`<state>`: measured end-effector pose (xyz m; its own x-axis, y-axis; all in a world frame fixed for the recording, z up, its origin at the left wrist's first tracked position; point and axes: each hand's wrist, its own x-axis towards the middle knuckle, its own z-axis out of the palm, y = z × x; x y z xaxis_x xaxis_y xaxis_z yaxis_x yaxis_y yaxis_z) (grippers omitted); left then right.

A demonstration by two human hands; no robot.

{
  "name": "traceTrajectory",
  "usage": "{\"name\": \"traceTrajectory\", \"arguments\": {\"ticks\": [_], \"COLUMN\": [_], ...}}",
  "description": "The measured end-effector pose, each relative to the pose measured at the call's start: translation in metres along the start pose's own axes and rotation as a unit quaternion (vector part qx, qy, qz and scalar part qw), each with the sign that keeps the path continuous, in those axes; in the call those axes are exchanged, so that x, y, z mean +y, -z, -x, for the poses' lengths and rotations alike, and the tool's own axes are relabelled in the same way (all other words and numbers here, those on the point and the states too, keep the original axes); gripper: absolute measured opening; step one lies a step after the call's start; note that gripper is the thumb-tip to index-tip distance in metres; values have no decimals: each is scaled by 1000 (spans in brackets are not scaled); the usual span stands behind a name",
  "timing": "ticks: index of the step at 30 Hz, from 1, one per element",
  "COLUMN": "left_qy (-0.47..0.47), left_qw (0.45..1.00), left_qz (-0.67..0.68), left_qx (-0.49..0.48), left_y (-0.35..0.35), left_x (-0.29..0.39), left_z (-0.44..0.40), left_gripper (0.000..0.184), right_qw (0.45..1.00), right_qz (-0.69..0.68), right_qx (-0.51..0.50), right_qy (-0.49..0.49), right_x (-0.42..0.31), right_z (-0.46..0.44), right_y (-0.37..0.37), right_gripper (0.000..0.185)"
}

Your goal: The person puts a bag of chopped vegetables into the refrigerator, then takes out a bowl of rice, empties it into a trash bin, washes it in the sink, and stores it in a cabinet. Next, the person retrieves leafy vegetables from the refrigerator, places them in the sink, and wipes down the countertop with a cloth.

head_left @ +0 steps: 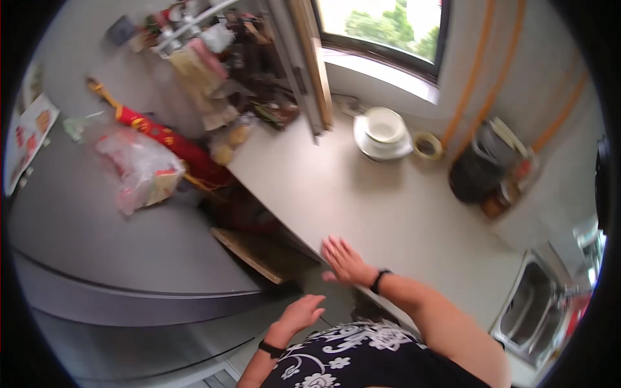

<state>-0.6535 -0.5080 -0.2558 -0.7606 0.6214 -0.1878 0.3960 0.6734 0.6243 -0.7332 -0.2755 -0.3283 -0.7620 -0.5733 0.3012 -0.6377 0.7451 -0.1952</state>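
My right hand (pixel 346 262) lies palm down on the front edge of the pale countertop (pixel 414 226), its fingers stretched out and nothing in it. A dark band circles that wrist. Lower and to the left, my left hand (pixel 302 314) hovers in front of my body, below the counter edge, with its fingers loosely apart and empty. It also has a dark band at the wrist. Further back on the counter stands a stack of white bowls and plates (pixel 385 126), beside a small round yellowish container (pixel 428 146). Neither hand touches them.
A grey surface (pixel 97 239) at left bears a plastic bag (pixel 139 171) and a red item (pixel 152 129). A dark pot-like container (pixel 477 169) stands at the back right, near a metal sink (pixel 529 304). A board (pixel 249 255) leans in the gap.
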Motion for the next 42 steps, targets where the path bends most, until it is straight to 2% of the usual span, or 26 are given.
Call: {"name": "traceTrajectory", "arguments": {"ticks": [2,3,4,5,7,9,10,12,18,20,22,24,26,28,30,31,33,34,36,40,42], "left_qy": [-33,-17,-40,-66,-66,-62,-60,-70,-33,55,124,112,138,155,195,193,287,282,329,364,365], "left_qw": [997,999,998,996,997,997,998,998,998,995,981,954,923,892,881,882,836,839,809,788,877], "left_qz": [41,37,16,-2,0,10,8,4,-29,-79,52,117,60,145,23,27,-10,-5,29,97,95], "left_qx": [-54,-35,-41,-53,-31,-34,-24,-1,49,26,141,252,354,399,430,430,469,466,486,487,297], "left_y": [21,27,32,36,47,64,71,82,139,192,234,261,301,330,355,369,388,391,392,385,375], "left_x": [18,21,20,20,17,13,8,-3,-57,-79,-122,-200,-246,-292,-328,-332,-337,-355,-393,-409,-401], "left_z": [-41,-57,-73,-85,-108,-129,-139,-159,-227,-251,-272,-300,-316,-328,-336,-338,-341,-346,-364,-386,-395], "left_gripper": [34,34,34,34,33,33,33,32,28,29,29,27,23,31,46,46,63,63,69,69,76], "right_qw": [986,967,968,975,984,946,949,905,874,870,863,857,852,847,837,826,820,815,818,813,805], "right_qz": [-41,-187,-153,-147,-51,-9,-7,20,-2,0,5,5,6,6,10,8,14,15,23,17,11], "right_qx": [-110,-127,-184,-165,-98,-61,-57,-98,-136,-145,-165,-176,-187,-205,-220,-234,-243,-253,-253,-266,-273], "right_qy": [120,116,75,18,-138,-319,-311,-414,-466,-471,-478,-484,-490,-490,-501,-512,-518,-521,-517,-518,-526], "right_x": [-4,1,10,33,97,162,174,186,144,146,151,153,156,159,160,160,165,167,172,171,170], "right_z": [21,32,31,35,49,65,61,63,26,24,21,18,16,15,3,-1,-1,1,12,5,0], "right_y": [-7,8,28,38,40,42,44,52,58,58,54,54,53,52,55,56,51,48,38,45,45], "right_gripper": [72,72,73,76,79,83,83,94,114,116,119,121,123,128,129,130,132,134,135,137,137]}}
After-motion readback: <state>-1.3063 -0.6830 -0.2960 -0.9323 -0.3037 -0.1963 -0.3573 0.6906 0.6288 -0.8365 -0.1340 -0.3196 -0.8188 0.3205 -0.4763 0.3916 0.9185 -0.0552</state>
